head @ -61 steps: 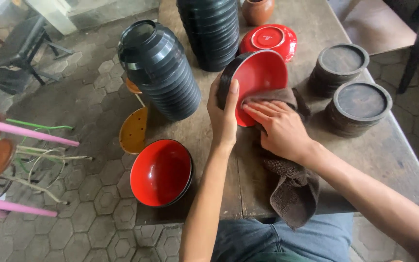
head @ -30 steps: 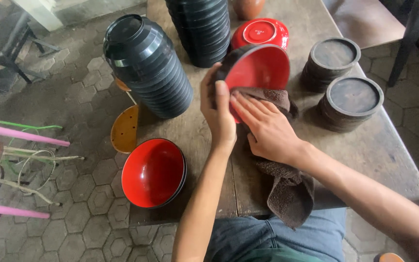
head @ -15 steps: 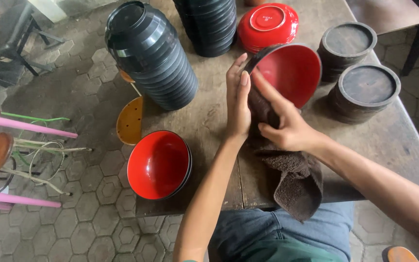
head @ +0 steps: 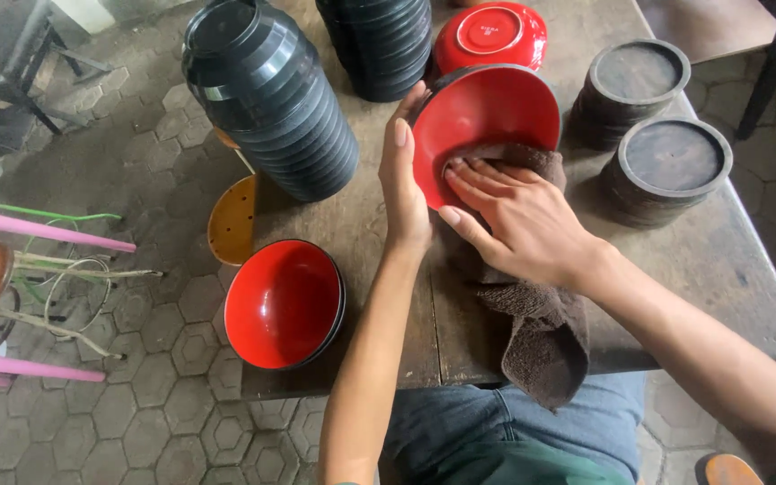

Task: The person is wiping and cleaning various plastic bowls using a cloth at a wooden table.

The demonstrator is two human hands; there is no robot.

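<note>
Clamped on the tilted red-lined black bowl's rim, left hand steadies it while right hand, fingers flat, presses a brown terry cloth inside.

Soft, even daylight is filling the scene, bright without harsh shadows. Faint glare is showing on the stacked black bowls and inside the red bowl. The hands are casting dim shadows on the bench. Edges are bending slightly from wide-angle distortion; focus is staying sharp.

bowl: glossy red inside, smooth
cloth: brown, rough terry
table: worn, matt wood
stack left of bowl: shiny black
</note>
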